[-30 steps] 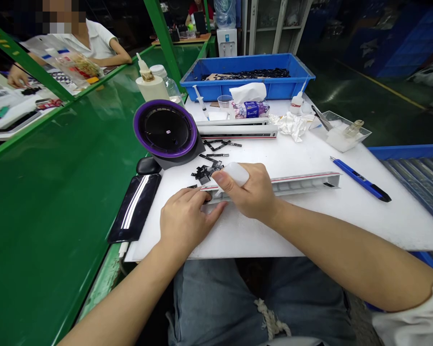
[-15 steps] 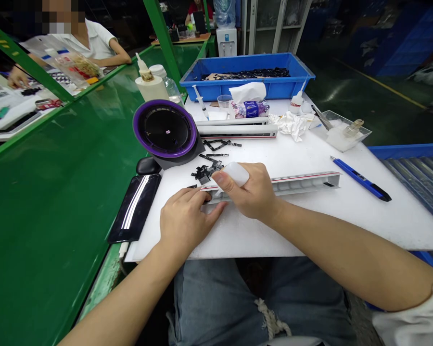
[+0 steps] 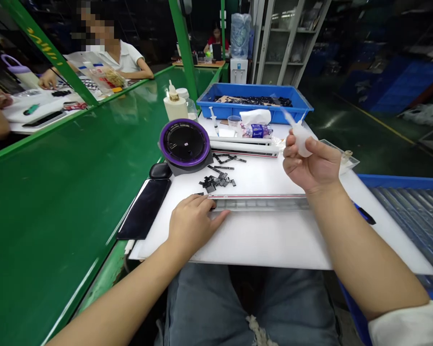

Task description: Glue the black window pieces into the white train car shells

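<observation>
Smooth translucent plastic bottle [image 3: 301, 139], smooth-faced strip [image 3: 260, 204], glossy side panel [image 3: 75, 202], paper tissue [image 3: 255, 117]

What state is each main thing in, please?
Squeeze bottle, held up in right grip, nozzle upward
White channel, left end under left grip
Black pieces, loose, heaped
Blue bin, open, holding black parts
Tissue pack, open, tissue out
Purple-ringed disc, tilted
Black slab, lying flat

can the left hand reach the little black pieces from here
Probably yes: the left hand holds the white channel, but the little black pieces lie uncovered just beyond it.
</observation>
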Available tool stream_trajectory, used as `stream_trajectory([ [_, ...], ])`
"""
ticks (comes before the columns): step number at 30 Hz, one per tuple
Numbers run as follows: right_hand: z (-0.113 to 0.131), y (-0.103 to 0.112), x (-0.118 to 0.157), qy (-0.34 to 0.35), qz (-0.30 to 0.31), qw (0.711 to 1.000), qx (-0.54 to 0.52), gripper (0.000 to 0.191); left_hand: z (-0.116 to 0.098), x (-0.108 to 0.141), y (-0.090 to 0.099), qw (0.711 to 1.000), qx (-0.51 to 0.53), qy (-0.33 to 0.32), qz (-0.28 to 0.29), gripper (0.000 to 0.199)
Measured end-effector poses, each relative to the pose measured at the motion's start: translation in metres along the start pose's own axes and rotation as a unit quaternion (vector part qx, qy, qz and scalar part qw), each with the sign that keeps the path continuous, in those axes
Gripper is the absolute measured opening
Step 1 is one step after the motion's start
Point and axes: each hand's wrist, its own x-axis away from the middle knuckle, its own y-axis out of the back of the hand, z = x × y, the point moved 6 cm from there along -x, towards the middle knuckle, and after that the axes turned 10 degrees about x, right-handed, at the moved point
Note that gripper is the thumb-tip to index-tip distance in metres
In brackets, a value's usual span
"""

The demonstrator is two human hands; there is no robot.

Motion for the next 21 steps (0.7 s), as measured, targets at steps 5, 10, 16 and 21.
stream_trajectory([
  [5,0.0,0.03,-0.012,0.009,-0.029,0.999,0.028,0.039,0.001,0.0,0.003,1.0,0.004,-0.012,-0.011,0.031],
  [10,-0.017,0.042,-0.022,-0.039,-0.02,0.949,0.314,0.042,0.0,-0.001,0.005,0.999,0.012,-0.025,-0.023,0.028],
  [16,-0.044,0.045,-0.032,-0.034,-0.016,0.865,0.5,0.016,0.003,0.0,0.001,1.0,-0.014,-0.025,0.002,0.038],
  [21,-0.049,0.04,-0.028,-0.026,-0.007,0.83,0.557,0.027,0.005,0.002,-0.002,1.0,-0.013,-0.013,0.013,0.038],
])
